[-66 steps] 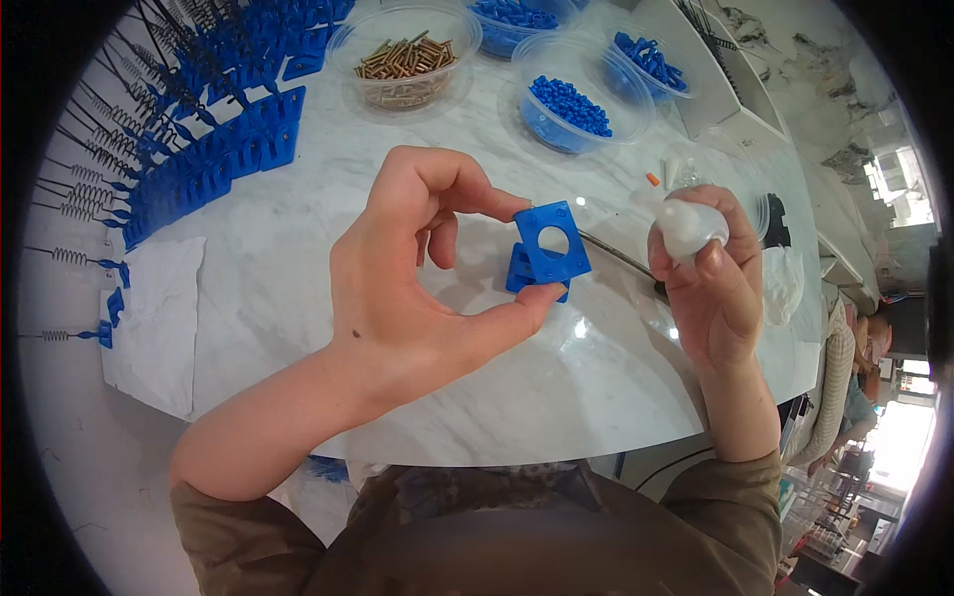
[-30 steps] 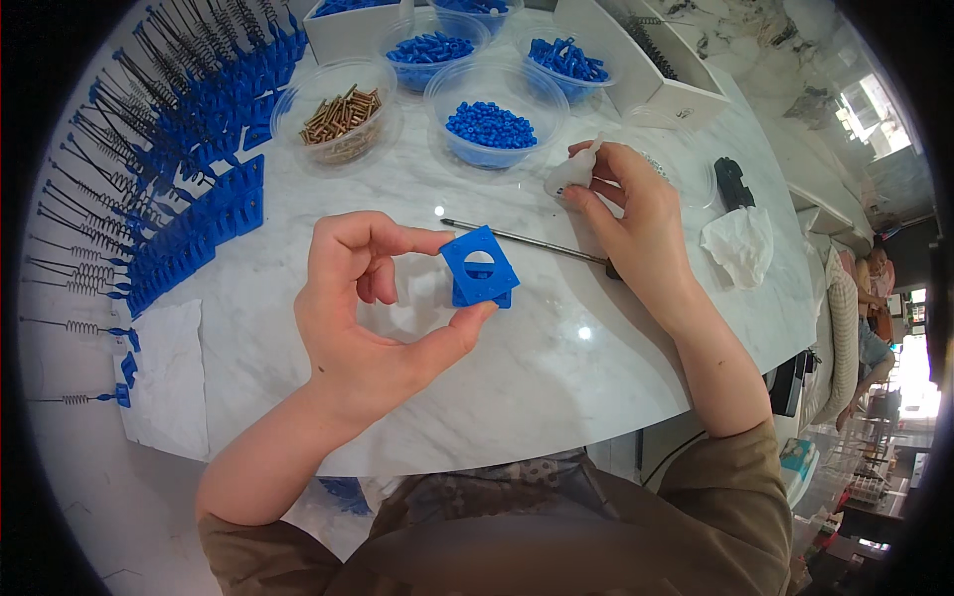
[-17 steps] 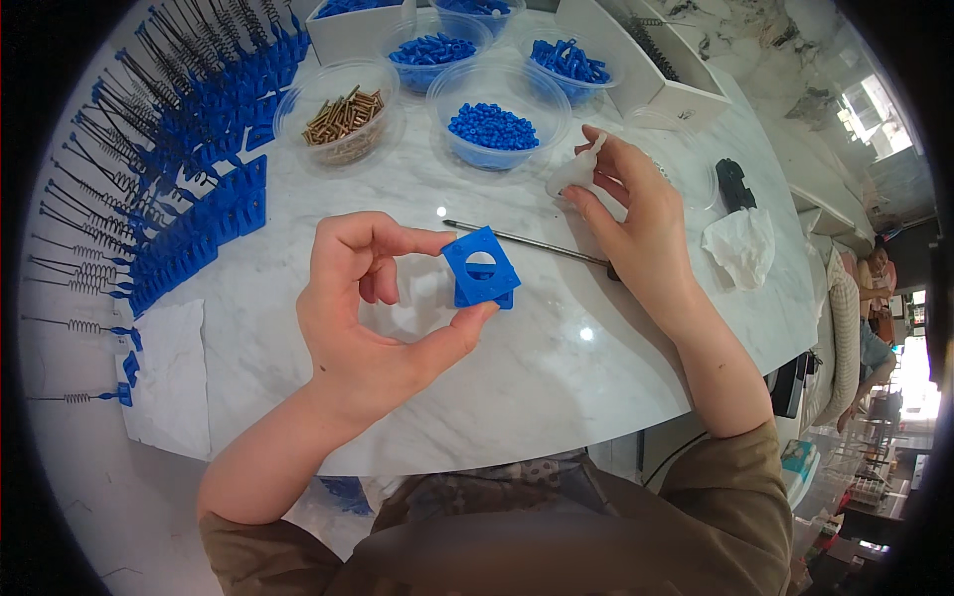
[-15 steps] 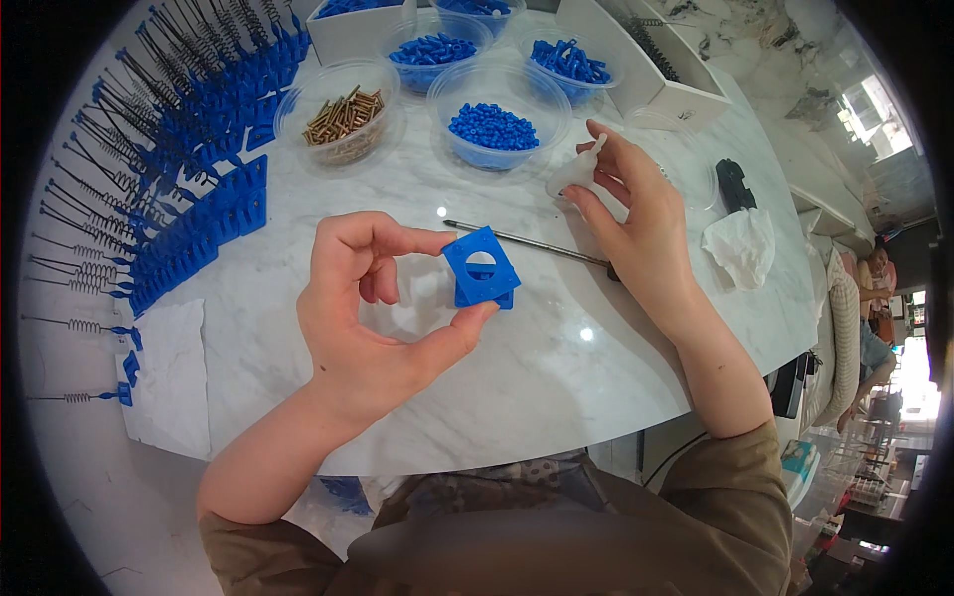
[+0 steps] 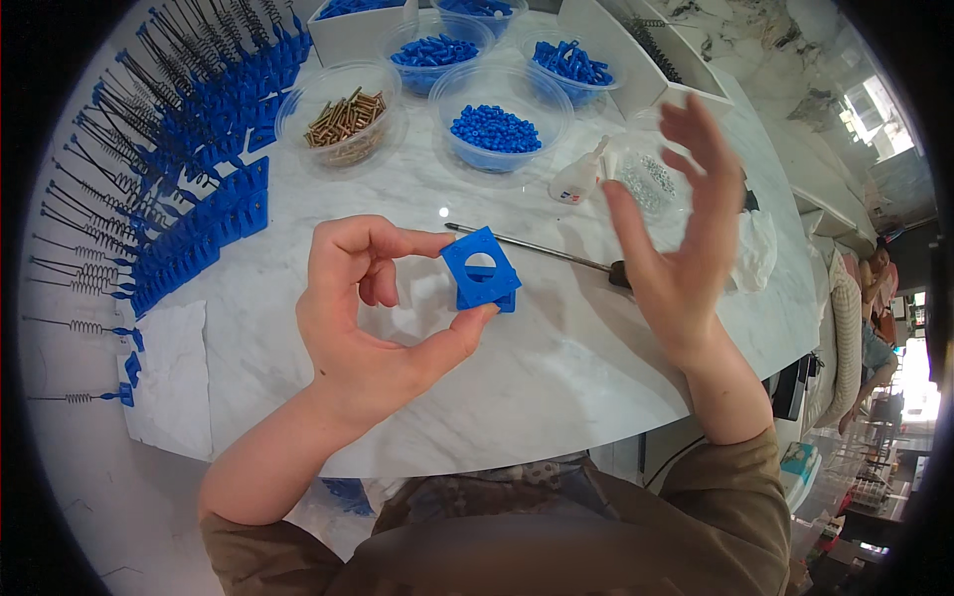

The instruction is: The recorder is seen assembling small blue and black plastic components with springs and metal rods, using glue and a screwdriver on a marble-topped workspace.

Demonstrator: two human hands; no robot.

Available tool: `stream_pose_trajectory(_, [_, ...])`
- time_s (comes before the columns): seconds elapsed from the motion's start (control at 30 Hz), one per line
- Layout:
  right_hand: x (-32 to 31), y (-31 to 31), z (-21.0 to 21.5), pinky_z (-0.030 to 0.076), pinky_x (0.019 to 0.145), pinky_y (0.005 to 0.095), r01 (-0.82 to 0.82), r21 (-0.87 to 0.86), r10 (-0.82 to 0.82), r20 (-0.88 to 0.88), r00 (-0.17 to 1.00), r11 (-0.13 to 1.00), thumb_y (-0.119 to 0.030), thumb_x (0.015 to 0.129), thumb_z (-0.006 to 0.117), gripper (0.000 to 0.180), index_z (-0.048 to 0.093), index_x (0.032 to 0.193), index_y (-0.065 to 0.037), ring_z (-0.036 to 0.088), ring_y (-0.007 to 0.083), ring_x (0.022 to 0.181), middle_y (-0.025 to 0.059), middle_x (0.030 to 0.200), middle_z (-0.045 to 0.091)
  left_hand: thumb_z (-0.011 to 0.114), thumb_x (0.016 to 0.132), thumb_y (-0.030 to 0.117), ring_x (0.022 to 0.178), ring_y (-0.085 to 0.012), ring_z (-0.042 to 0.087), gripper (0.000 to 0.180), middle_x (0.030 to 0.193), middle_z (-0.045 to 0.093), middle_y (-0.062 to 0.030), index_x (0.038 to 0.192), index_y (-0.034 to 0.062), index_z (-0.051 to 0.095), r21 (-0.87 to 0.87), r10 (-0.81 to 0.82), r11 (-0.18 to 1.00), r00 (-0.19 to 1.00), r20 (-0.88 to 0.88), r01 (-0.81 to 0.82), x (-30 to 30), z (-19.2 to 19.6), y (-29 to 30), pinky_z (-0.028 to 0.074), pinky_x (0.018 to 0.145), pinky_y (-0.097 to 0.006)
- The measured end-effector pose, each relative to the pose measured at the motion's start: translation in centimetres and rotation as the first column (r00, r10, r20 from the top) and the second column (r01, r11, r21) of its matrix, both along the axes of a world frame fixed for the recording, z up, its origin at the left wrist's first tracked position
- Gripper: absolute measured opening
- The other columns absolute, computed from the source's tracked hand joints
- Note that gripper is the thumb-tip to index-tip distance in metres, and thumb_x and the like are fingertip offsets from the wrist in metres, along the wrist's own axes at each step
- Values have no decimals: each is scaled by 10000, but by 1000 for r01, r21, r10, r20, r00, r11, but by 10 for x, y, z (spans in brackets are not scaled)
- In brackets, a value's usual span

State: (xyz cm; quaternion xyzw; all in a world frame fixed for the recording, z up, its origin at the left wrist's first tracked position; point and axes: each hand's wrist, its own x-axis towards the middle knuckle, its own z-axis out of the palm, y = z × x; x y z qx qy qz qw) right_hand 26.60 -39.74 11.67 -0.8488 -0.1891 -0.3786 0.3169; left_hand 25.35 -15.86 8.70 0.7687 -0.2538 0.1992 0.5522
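Observation:
Between thumb and forefinger, my left hand (image 5: 363, 298) pinches a blue square plastic piece (image 5: 496, 282) with a round hole through its face. A second blue layer shows under its lower edge. My right hand (image 5: 691, 228) is raised with fingers apart and nothing in it. Just left of its fingers stands a small white squeeze bottle (image 5: 577, 177) on the table. Behind the fingers is a clear tub of small silvery parts (image 5: 651, 184), partly covered by the hand. A screwdriver (image 5: 537, 245) lies beyond the blue piece, its dark handle reaching toward my right wrist.
Clear bowls hold blue beads (image 5: 496, 129), brass-coloured pins (image 5: 345, 118) and blue plugs (image 5: 570, 62). Rows of blue parts with springs (image 5: 204, 223) line the table's left side. A white box of springs (image 5: 656, 60) stands at the back right. White tissue (image 5: 755, 250) lies at the right.
My right hand has let go of the white bottle, leaving it standing on the table, and has moved right with fingers spreading. My left hand keeps its hold on the blue piece.

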Motion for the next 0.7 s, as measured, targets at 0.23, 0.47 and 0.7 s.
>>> stream_pose_trajectory(0.23, [-36,14,7,446,730,257,-169,716,685,-530,500,677,-28,871,620,211,570,1069,24,584,153,845,59,968,618,843,587,88,593,-36,330,613,950,665,-83,1016,78,404,-25,-75,997,995,69,77,-2,2,0,311,542,-183])
stream_pose_trajectory(0.47, [-34,20,-11,449,862,309,175,965,977,-206,58,193,-267,962,524,375,509,1201,23,549,162,1053,103,1137,586,838,581,82,592,-34,341,615,970,668,-104,1008,76,395,-38,-156,986,983,92,160,-4,3,2,321,546,-180])
stream_pose_trajectory(0.7, [-37,29,-27,427,978,357,325,945,999,-33,-32,41,-265,953,532,444,415,1284,7,535,194,1130,115,1248,527,829,578,108,741,-76,481,652,1030,642,-152,1036,86,364,4,-232,973,972,-28,232,-8,4,7,374,677,-219])
